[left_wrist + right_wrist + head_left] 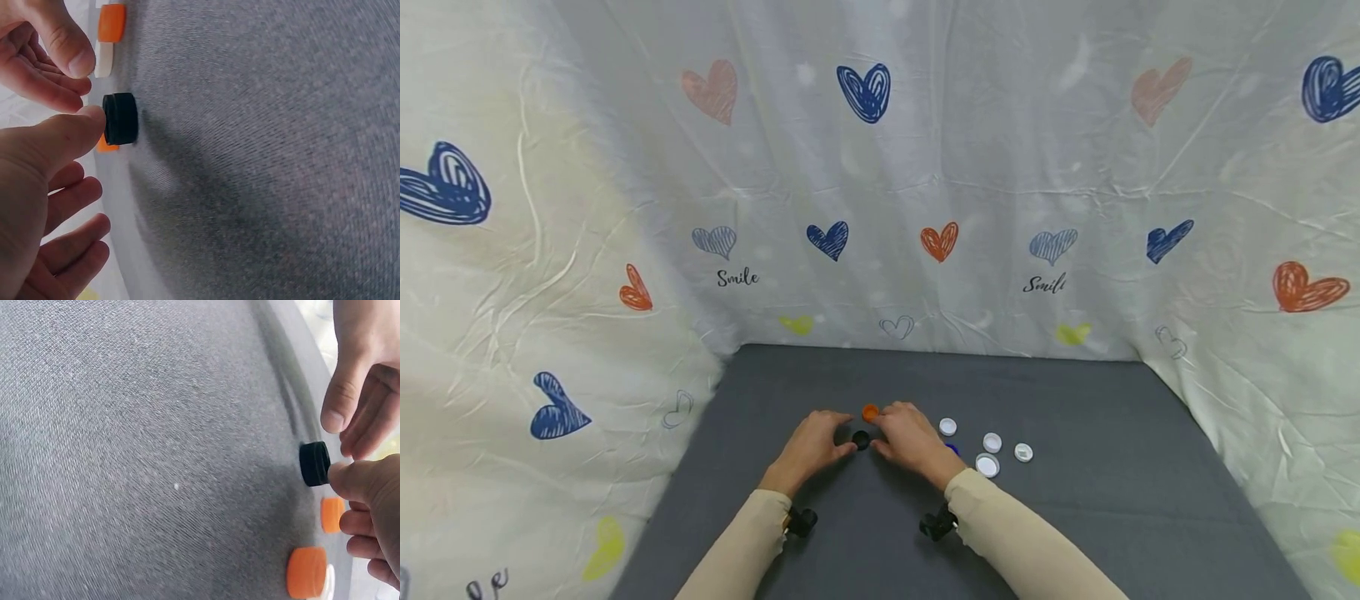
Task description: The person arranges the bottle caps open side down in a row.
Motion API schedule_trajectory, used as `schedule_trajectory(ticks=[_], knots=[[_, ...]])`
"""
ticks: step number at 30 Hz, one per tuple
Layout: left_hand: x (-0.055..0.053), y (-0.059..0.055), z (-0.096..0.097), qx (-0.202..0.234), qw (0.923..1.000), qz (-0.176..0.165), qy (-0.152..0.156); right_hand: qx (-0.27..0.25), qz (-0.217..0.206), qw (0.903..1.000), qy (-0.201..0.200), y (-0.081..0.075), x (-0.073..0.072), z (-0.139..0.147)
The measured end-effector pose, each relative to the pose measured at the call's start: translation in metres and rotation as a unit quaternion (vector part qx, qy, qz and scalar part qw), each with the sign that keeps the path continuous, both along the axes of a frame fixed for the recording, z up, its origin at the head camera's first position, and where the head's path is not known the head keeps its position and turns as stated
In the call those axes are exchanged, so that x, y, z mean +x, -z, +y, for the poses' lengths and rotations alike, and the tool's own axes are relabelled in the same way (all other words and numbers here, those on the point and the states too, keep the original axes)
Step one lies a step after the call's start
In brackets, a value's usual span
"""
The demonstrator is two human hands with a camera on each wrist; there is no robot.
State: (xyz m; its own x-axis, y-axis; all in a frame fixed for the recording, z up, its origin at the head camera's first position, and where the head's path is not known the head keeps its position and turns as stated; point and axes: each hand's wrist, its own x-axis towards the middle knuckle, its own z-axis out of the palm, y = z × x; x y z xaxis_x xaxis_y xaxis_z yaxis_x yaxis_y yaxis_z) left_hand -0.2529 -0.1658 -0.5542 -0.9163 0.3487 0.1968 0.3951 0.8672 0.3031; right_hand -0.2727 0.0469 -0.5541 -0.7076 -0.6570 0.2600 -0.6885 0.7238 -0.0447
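A black bottle cap (861,440) lies on the dark grey cloth between my two hands. My left hand (812,443) is on its left, fingers loosely bent, the thumb tip close to the cap. On the other side my right hand (913,438) has its thumb near the cap too, with the other fingers reaching past it. In the right wrist view the black cap (314,464) stands apart from the left thumb, while the right thumb overlaps its edge. Just beyond lies an orange cap (870,412) near the right fingertips. A second orange cap (306,572) shows in the right wrist view.
Right of the right hand lie several white caps (987,465) and a blue cap (952,448), the blue one partly hidden by that hand. A white curtain (985,150) printed with hearts hangs behind the table (1075,533) and along both sides.
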Motion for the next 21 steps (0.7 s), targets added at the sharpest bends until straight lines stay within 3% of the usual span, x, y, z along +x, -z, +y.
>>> schedule_trajectory(ticks=[9, 21], knots=[[-0.002, 0.010, 0.003, -0.014, 0.9994, 0.022, 0.022, 0.000, 0.010, 0.9998, 0.018, 0.011, 0.002, -0.009], [-0.001, 0.014, 0.007, -0.013, 0.9989, 0.037, 0.026, -0.008, 0.023, 0.9994, 0.024, 0.018, 0.003, -0.012]])
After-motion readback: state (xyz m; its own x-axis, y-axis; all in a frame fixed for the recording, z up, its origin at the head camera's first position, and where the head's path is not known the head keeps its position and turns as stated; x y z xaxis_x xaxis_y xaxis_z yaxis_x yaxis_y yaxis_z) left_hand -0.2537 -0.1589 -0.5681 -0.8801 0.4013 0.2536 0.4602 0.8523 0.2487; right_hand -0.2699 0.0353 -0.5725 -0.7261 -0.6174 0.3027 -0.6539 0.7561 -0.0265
